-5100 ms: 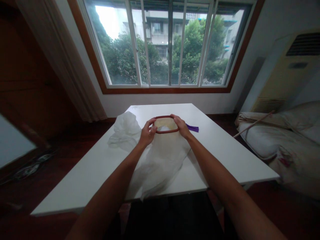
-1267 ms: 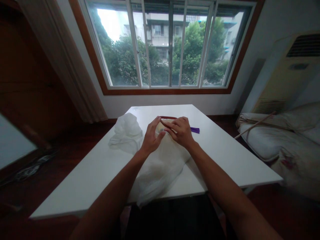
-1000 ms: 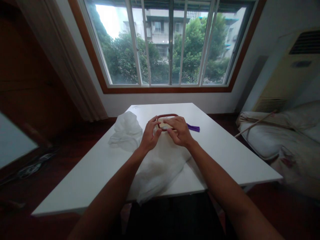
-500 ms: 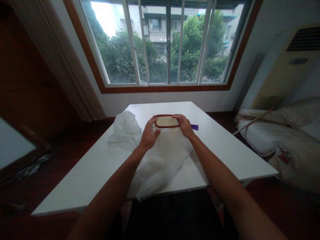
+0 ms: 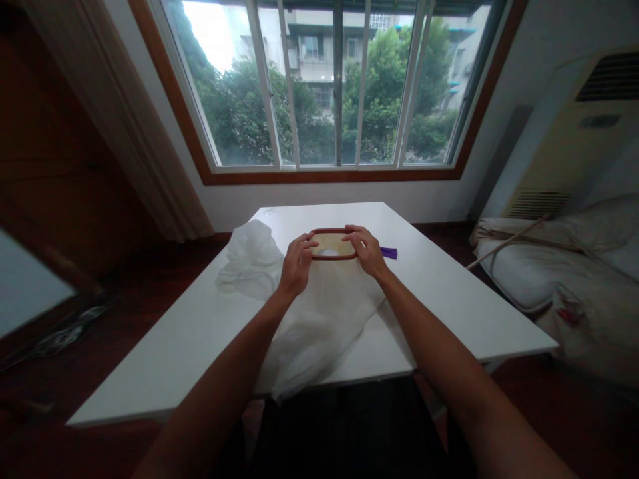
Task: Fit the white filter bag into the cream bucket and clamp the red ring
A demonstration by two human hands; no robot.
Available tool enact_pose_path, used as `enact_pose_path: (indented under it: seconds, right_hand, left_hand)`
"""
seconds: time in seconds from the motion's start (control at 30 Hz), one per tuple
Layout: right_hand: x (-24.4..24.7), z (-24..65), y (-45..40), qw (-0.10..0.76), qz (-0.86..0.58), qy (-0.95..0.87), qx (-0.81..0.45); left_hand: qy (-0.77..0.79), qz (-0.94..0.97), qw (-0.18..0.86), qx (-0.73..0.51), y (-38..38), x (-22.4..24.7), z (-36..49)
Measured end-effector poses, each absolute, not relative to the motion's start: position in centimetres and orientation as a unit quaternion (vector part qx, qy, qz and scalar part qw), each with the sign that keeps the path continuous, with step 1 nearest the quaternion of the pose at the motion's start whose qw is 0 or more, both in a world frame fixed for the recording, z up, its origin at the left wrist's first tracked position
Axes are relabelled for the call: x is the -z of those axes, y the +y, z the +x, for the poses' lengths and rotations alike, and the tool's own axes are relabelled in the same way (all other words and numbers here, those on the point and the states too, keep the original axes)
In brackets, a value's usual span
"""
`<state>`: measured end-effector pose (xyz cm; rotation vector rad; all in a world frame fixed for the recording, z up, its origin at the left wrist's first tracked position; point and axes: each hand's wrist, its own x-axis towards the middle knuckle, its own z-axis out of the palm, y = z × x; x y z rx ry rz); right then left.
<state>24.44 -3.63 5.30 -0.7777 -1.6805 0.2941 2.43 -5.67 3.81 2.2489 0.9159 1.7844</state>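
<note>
A rounded-rectangular, reddish-brown rim [image 5: 335, 257] tops a cream-coloured bin [image 5: 332, 244] in the middle of the table, its opening facing up. A sheer white plastic bag [image 5: 324, 319] hangs out from under the rim and spreads toward the near table edge. My left hand [image 5: 298, 263] grips the rim's left end, fingertips reaching over the opening. At the opposite end, my right hand [image 5: 367, 249] is closed around the rim, with fingers curled inward. The bin's outer walls are hidden by the bag and hands.
Crumpled white plastic [image 5: 252, 256] lies left of my left hand. A purple strip [image 5: 389, 253] rests just right of my right hand. All this sits on a white table [image 5: 449, 313]. Stuffed pale sacks [image 5: 519, 263] are piled on the right, with a thin stick [image 5: 506, 241] across them.
My left thumb, earlier spread below the rim, now lies closer to the other fingers. More of the opening shows, and the fingers of my right hand curl further over it.
</note>
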Motion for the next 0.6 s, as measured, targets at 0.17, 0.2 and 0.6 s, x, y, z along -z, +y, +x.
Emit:
enact_pose_path:
  seconds: [0.17,0.2,0.6]
  right_hand:
    - [-5.3,24.8,-3.3,0.555,-0.338,-0.736,-0.190]
    - [-5.3,24.9,-3.2,0.544,-0.340,-0.742,-0.194]
    - [-4.3,25.1,-2.3,0.524,-0.341,-0.753,-0.208]
  left_hand:
    - [0.304,0.749,0.091,-0.582,-5.4,-3.9,2.3]
    - [0.300,0.752,0.095,-0.579,-5.4,-3.8,2.3]
    - [0.301,0.758,0.172,-0.553,-3.8,-2.0,2.4]
